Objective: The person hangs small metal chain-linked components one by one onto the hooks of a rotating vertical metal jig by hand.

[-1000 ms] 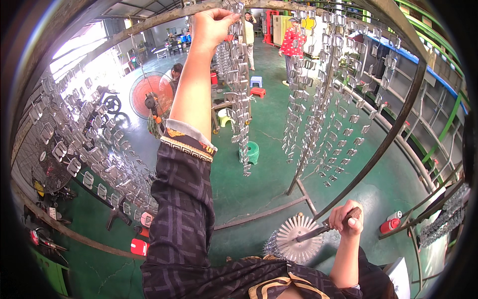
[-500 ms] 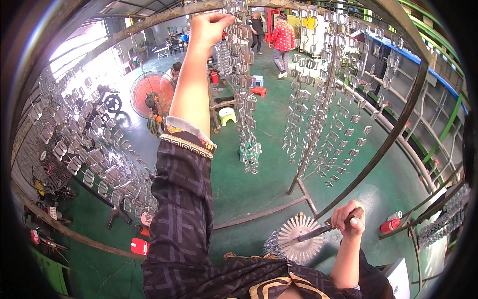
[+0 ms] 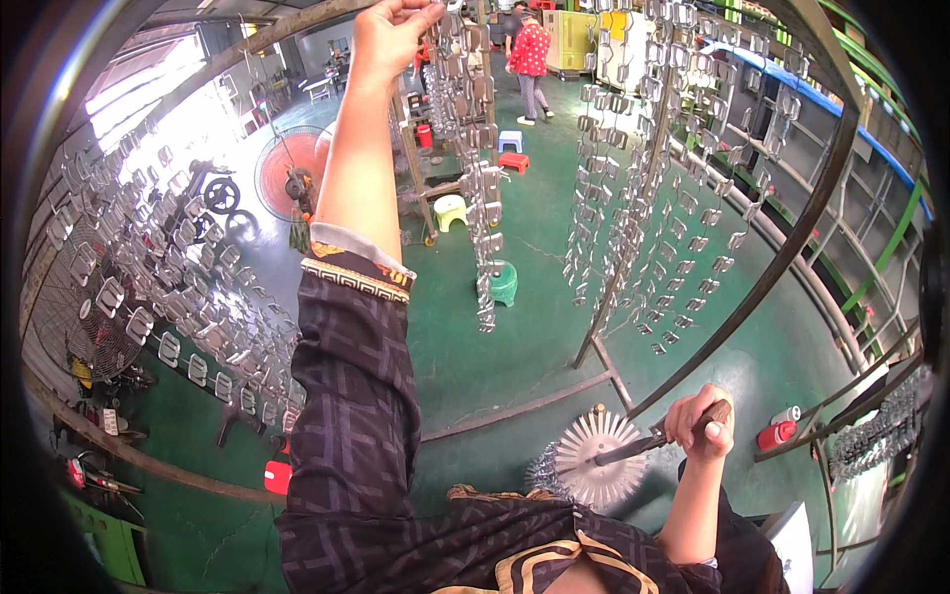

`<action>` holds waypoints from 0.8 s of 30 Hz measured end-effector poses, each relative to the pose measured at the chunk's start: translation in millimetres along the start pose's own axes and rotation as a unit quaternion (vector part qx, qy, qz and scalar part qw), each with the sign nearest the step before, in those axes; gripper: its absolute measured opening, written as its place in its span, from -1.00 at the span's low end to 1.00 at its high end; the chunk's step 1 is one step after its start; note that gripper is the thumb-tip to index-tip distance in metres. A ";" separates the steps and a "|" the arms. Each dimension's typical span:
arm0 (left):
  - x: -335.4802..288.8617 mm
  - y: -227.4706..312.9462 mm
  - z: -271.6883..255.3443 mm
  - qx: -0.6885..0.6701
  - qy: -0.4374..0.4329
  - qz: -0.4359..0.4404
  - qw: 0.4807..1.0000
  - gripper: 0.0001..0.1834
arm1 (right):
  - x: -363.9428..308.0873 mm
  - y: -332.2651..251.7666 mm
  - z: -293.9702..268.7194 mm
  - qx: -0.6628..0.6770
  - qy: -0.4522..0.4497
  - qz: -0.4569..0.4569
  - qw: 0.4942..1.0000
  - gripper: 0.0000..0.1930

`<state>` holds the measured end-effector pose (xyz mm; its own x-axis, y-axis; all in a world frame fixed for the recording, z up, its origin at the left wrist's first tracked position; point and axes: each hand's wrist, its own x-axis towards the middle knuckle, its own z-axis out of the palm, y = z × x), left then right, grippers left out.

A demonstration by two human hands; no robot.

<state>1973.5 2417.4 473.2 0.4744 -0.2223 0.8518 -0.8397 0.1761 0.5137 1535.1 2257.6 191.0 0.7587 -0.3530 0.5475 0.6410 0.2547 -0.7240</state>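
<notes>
My left hand (image 3: 394, 38) reaches up to the top edge of the view, its fingertips pinched at the upper end of a hanging strand of silvery metal buckles (image 3: 479, 183). The exact spot it grips is partly cut off by the picture's edge. Low on the right, my right hand (image 3: 699, 426) is wrapped round the dark handle of a rod (image 3: 633, 448). At the rod's other end sits a round, pale disc (image 3: 597, 465) with slots all round its rim. Behind the disc, a bunch of small shiny metal pieces (image 3: 546, 469) shows in part.
More buckle strands hang at left (image 3: 188, 287) and right (image 3: 618, 168) from a metal frame (image 3: 792, 257). A red fan (image 3: 289, 168), a yellow-green stool (image 3: 450, 211), a green stool (image 3: 503, 283) and a red stool (image 3: 514, 161) stand beyond. A person in red (image 3: 531, 54) is farther back.
My left hand has shifted slightly left and up, and the hanging strands near it have swung left. My right hand keeps its hold. The person in red has moved left.
</notes>
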 end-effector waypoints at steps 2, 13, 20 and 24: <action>-2.8 1.3 1.6 0.006 -0.003 0.031 1.000 -0.85 | 0.3 -0.2 -0.9 -0.006 -0.005 -0.002 1.000 -0.67; 1.9 28.4 4.0 0.014 -0.018 0.016 1.000 -0.85 | 7.3 3.7 -1.5 0.011 -0.031 0.008 0.999 -0.68; -16.9 20.5 -12.6 -0.089 -0.062 -0.023 0.994 -0.82 | 9.7 3.9 2.6 0.021 -0.037 0.014 0.999 -0.67; -66.6 14.9 -11.3 -0.141 -0.088 -0.076 0.983 -0.79 | 10.3 5.6 1.0 0.016 -0.038 0.014 0.999 -0.67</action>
<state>1932.3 2445.7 425.3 0.5148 -0.4245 0.7448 -0.6440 0.3819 0.6628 1546.6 2256.3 193.0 0.7822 -0.2756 0.5588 0.6220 0.2933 -0.7260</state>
